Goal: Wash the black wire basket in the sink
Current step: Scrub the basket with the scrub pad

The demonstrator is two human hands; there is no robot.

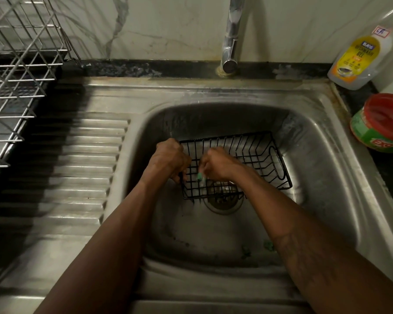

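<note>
Dial centred on the basin.

One steel sink [191,91], single basin, with one ribbed drainboard [77,166] at 9 o'clock. One black wire basket [243,155] sits inside the basin, at centre and just toward 12 o'clock. It is open side up, and its near long edge lies over the far part of the one drain [222,206].

Two hands, both at the basket. The left hand [169,159] is at the basket's 9 o'clock end, with its fingers curled tight round the end wires. The right hand [218,165] reaches inside the basket, just beside the left hand. Its fingers are closed on one small green scrubber [199,176], which it holds against the wires near the basket's 8 o'clock corner. The hand covers most of the scrubber, so its full shape cannot be told.

On the basin floor at 5 o'clock lie what appear to be two green scraps [245,249], well apart from the basket. The view there is dim and the count is uncertain.

One chrome tap [230,41] stands at 12 o'clock, behind the basin. On the counter stand one dishwash gel bottle [359,62] with a yellow label, at 1 o'clock, and one green tub [381,123] with a red lid, at 2 o'clock, near each other. One steel wire dish rack [21,75] stands at 10 o'clock, beyond the drainboard.
</note>
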